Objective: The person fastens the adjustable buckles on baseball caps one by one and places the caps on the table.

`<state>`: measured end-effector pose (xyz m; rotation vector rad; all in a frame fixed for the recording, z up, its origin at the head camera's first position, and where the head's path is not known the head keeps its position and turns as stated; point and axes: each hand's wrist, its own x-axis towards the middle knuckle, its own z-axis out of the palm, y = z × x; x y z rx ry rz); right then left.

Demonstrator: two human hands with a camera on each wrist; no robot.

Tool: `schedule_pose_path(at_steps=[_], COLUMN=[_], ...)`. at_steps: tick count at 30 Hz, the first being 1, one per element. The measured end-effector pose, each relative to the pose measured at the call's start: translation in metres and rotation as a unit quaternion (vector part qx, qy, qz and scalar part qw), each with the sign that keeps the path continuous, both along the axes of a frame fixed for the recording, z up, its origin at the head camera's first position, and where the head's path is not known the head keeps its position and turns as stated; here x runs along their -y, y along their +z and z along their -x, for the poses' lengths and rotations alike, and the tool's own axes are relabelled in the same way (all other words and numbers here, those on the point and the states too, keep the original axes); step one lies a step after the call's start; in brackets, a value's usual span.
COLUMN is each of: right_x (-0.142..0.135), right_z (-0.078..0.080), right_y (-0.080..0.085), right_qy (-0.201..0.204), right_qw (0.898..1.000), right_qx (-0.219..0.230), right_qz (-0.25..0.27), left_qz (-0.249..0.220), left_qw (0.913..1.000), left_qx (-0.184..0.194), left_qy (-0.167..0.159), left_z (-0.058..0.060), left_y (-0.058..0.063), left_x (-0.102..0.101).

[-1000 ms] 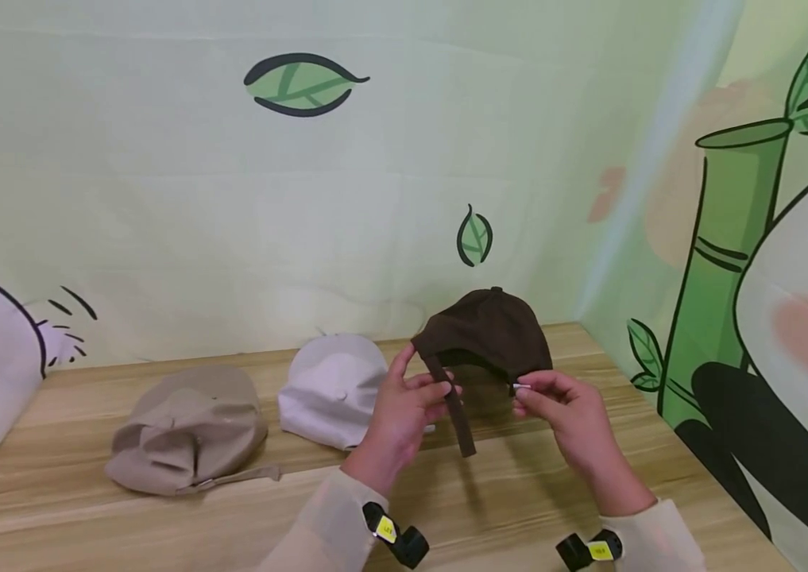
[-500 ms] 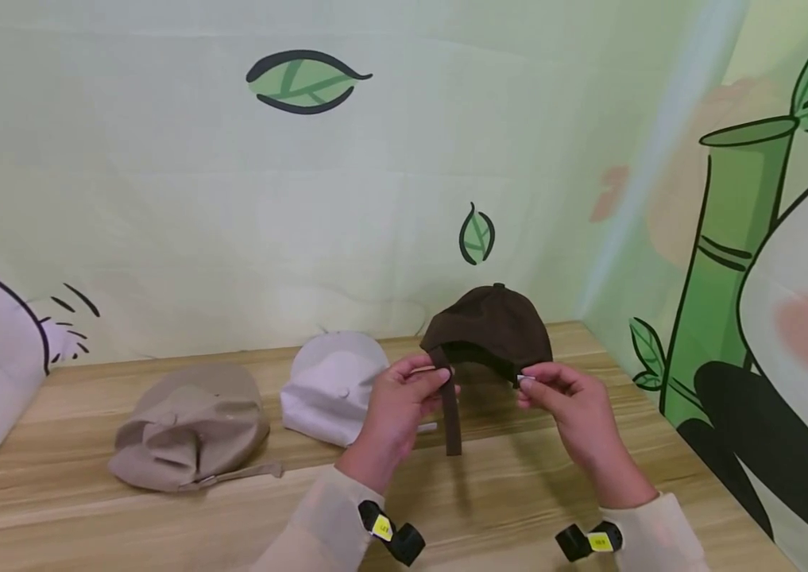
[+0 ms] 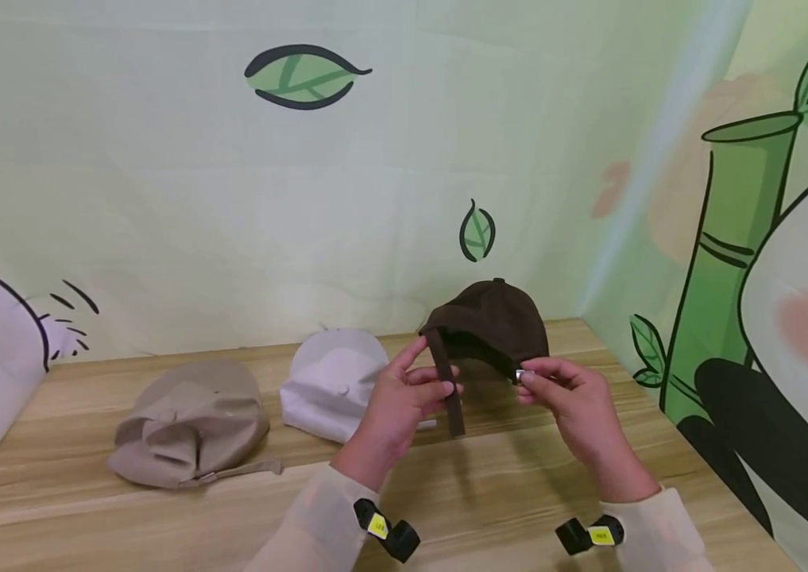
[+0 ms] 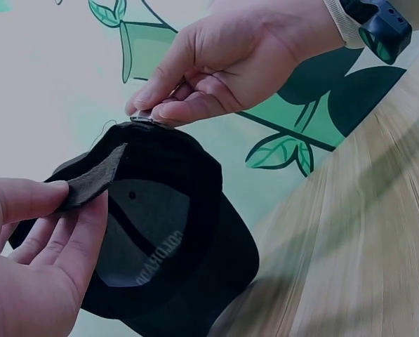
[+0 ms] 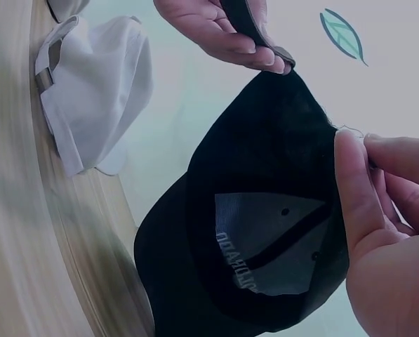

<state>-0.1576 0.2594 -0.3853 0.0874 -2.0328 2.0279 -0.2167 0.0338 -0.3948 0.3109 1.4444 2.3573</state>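
A dark brown baseball cap [image 3: 492, 318] is held up above the table with its back opening toward me. Between thumb and fingers, my left hand [image 3: 407, 401] pinches the cap's loose strap [image 3: 444, 361], whose free end hangs below the fingers. My right hand [image 3: 571, 401] pinches the small metal buckle [image 3: 520, 375] at the opening's other side. In the left wrist view the buckle [image 4: 142, 119] shows under the right fingertips, apart from the strap end [image 4: 97, 179]. The cap's inside [image 5: 265, 239] with pale lettering faces the right wrist camera.
A white cap [image 3: 332, 389] sits on the wooden table [image 3: 289, 524] left of my left hand. Farther left lies a crumpled beige cap [image 3: 192, 425] with its strap stretched out. A printed cloth backdrop [image 3: 404, 143] rises behind the table and along its right side.
The left fingers have shifted along the strap, moving in toward the cap and back down again. The buckle has turned under the right fingers and shows more. The cap tilts slightly differently.
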Motion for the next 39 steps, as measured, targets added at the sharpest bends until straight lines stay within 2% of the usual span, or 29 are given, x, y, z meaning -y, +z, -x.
schedule_pose_path(at_steps=[5,11,15,25,31,36,39], right_x=[-0.0003,-0.0009,-0.0012,-0.0007,0.0006,0.0037,0.008], right_z=[0.0003,0.0007,0.0002,-0.0016,-0.0018,-0.0012,-0.0002], right_y=[-0.0014,-0.0038,-0.0039,-0.0012,-0.0023,-0.0026,-0.0021], right_qy=[0.015,0.017,0.011,-0.012,0.003,0.017,0.028], right_qw=[1.0,1.0,1.0,0.997,0.997,0.997,0.998], right_qx=[0.0,-0.003,-0.003,0.0,0.008,0.018,0.018], right_qz=[-0.005,-0.007,-0.011,-0.079,-0.081,-0.072,-0.06], left_qz=[-0.001,0.003,0.005,0.022,0.061,0.065,0.063], left_qw=[0.9999,0.9997,0.9991,0.9972,0.9951,0.9935,0.9919], left_qx=[-0.01,-0.012,-0.028,-0.042,-0.048,-0.064,-0.071], left_qy=[-0.003,0.019,0.032,0.058,0.062,0.069,0.084], left_z=[-0.001,-0.0009,-0.0008,-0.0004,0.0009,0.001,0.0001], left_y=[-0.0003,0.0017,0.0042,0.0034,0.0022,-0.0004,-0.0033], left_x=[0.0003,0.002,0.003,0.005,0.006,0.0046,0.001])
